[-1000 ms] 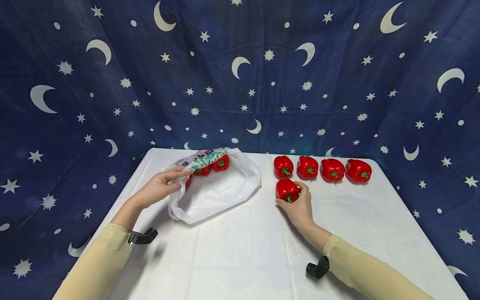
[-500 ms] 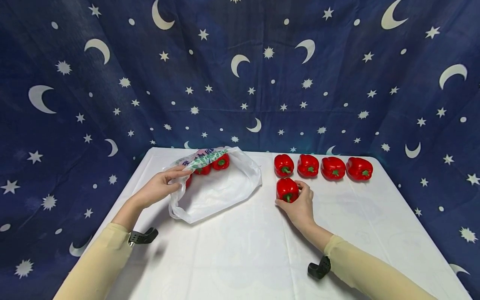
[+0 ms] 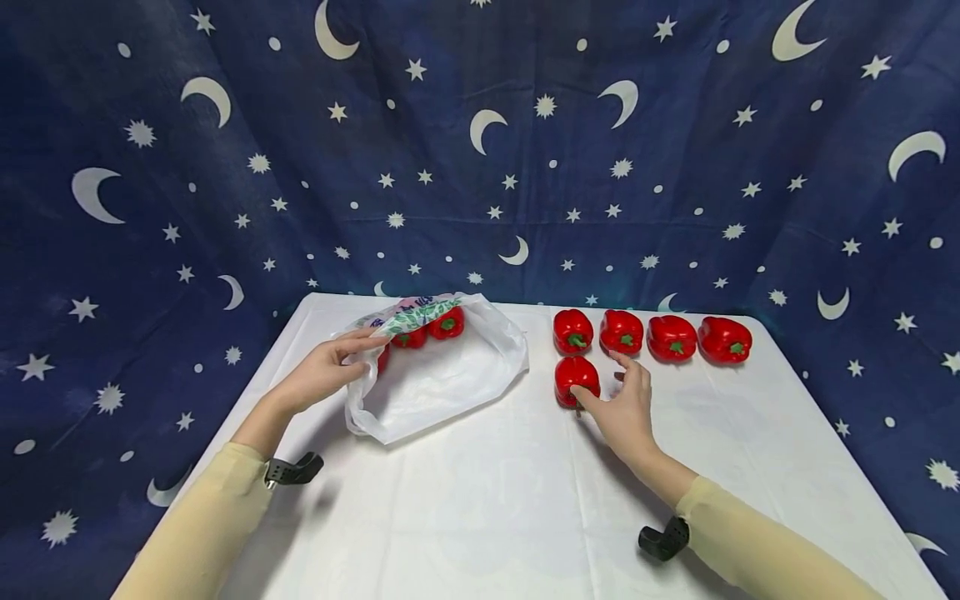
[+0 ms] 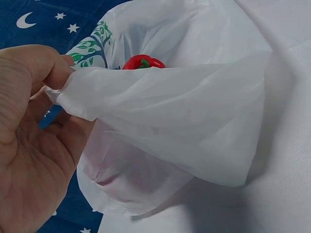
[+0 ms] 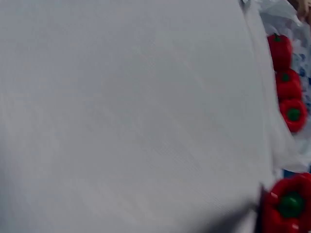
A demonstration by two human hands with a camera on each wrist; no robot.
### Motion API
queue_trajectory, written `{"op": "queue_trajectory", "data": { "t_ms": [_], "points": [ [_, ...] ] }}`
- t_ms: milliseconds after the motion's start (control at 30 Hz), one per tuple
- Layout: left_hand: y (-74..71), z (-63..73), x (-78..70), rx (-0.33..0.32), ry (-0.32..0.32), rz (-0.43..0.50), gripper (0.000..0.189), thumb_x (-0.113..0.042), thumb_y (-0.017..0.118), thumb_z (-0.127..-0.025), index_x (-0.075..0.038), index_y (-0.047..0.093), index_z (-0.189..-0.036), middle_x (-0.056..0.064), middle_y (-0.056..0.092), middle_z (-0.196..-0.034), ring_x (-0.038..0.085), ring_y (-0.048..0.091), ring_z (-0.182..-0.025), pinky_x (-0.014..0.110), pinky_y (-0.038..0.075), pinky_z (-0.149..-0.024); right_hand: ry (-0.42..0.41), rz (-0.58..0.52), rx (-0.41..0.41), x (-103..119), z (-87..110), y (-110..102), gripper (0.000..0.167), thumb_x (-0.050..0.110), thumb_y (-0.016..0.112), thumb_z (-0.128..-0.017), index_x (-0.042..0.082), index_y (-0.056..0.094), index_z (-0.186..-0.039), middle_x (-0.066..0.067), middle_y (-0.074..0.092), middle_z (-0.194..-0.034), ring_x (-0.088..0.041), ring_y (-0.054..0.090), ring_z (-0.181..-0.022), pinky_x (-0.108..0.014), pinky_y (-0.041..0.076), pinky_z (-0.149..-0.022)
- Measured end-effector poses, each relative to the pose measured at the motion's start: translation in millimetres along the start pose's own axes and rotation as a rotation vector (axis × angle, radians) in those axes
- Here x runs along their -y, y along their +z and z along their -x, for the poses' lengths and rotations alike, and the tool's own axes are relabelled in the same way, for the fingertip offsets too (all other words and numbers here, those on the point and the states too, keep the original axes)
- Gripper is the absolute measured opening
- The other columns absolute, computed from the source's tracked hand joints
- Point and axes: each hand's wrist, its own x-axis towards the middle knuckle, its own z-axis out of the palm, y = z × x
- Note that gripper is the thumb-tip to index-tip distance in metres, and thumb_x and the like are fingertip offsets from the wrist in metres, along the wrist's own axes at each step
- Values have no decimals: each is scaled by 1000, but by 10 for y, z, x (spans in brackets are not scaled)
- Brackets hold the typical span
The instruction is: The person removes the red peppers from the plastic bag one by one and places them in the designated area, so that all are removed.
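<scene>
Meanwhile, at a white-draped bench (image 3: 487, 500) in the lower half of the head view, a person in cream sleeves works with both arms stretched forward. The left hand (image 3: 322, 372), left of centre, pinches the near rim of a white plastic bag (image 3: 442, 379) between thumb and fingers, holding its mouth up and open; the left wrist view shows the thumb (image 4: 46, 65) pressed on the film at upper left, the palm filling the lower left corner. Inside the bag, at its far end, lie red peppers (image 3: 447, 322), one showing over the rim in the wrist view (image 4: 142, 62).

The right hand (image 3: 622, 400), just right of centre, lies low over the bench with its fingers spread and relaxed, gripping nothing. Its fingertips sit just beside the near pepper (image 3: 577, 379), a red one lying alone in front of a row; whether a finger touches it cannot be told. The forearm runs back from the hand to the lower right corner of the frame, a black clip (image 3: 663, 539) at the wrist.

Behind the near pepper, four more peppers (image 3: 651, 335) lie side by side in a row toward the bench's far right edge. The right wrist view is blurred, mostly white cloth, with peppers along its right edge. A dark blue backdrop (image 3: 480, 150) printed with moons and stars fills the upper frame.
</scene>
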Motion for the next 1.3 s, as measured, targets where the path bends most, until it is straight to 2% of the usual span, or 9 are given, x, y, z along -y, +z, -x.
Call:
{"op": "queue_trajectory", "data": {
  "t_ms": [200, 333, 500, 700, 767, 1033, 1133, 1200, 1300],
  "points": [
    [-6, 8, -12, -29, 18, 29, 48, -3, 61, -96, -10, 60, -144, 9, 34, -164, 29, 17, -155, 54, 27, -117, -321, 17, -50, 246, -51, -164, 77, 15, 86, -81, 11, 44, -146, -9, 37, -150, -25, 38, -133, -49, 44, -97],
    [-25, 10, -32, -40, 32, 44, 50, -1, 59, -97, -10, 59, -146, 5, 35, -164, 26, 20, -154, 53, 28, -117, -426, 16, 21, 435, -45, -119, 73, 14, 85, -81, 12, 49, -144, -7, 45, -148, -23, 41, -133, -53, 46, -98],
    [-54, 6, -59, -59, 44, 46, 51, 0, 58, -96, -11, 59, -146, 2, 37, -163, 25, 24, -153, 51, 29, -117, -425, -37, 169, 638, -17, 112, 68, 16, 83, -84, 17, 51, -144, -5, 49, -145, -28, 48, -127, -61, 46, -100],
    [-67, 11, -76, -71, 61, 57, 51, 2, 58, -96, -10, 59, -146, 0, 39, -161, 23, 26, -151, 21, 36, -108, -400, -83, 334, 806, -6, 519, 61, 24, 80, -89, 20, 52, -143, 0, 48, -145, -23, 49, -126, -54, 47, -103],
    [-68, 10, -80, -70, 67, 77, 52, 3, 58, -96, -10, 58, -146, 0, 39, -161, 22, 27, -151, 18, 38, -104, -408, -102, 379, 847, -10, 648, 60, 24, 78, -90, 19, 52, -144, 1, 48, -145, -22, 48, -128, -53, 45, -105],
    [-71, 2, -100, -64, 59, 83, 52, 2, 58, -96, -11, 58, -146, 0, 39, -161, 23, 27, -151, 19, 41, -99, -397, -116, 470, 979, -12, 1038, 61, 28, 77, -91, 18, 53, -146, -3, 51, -142, -27, 47, -131, -53, 43, -107],
    [-73, 1, -105, -62, 58, 79, 52, 1, 58, -96, -10, 58, -146, 1, 39, -161, 24, 26, -151, 19, 39, -102, -411, -116, 499, 1035, -16, 1163, 64, 27, 78, -90, 17, 52, -147, -3, 50, -145, -27, 46, -133, -50, 42, -108],
    [-72, -1, -110, -60, 54, 74, 51, 0, 58, -96, -10, 58, -147, 0, 39, -161, 23, 26, -151, 23, 37, -107, -426, -104, 514, 1067, -22, 1252, 65, 28, 78, -89, 18, 51, -147, -2, 50, -147, -25, 46, -135, -46, 42, -109],
    [-72, -5, -122, -57, 53, 64, 51, 0, 58, -97, -10, 57, -147, 1, 39, -161, 24, 27, -151, 37, 33, -115, -422, -104, 547, 1097, -43, 1393, 68, 29, 79, -89, 18, 49, -149, -3, 50, -149, -24, 47, -136, -44, 43, -108]
  ]
}}
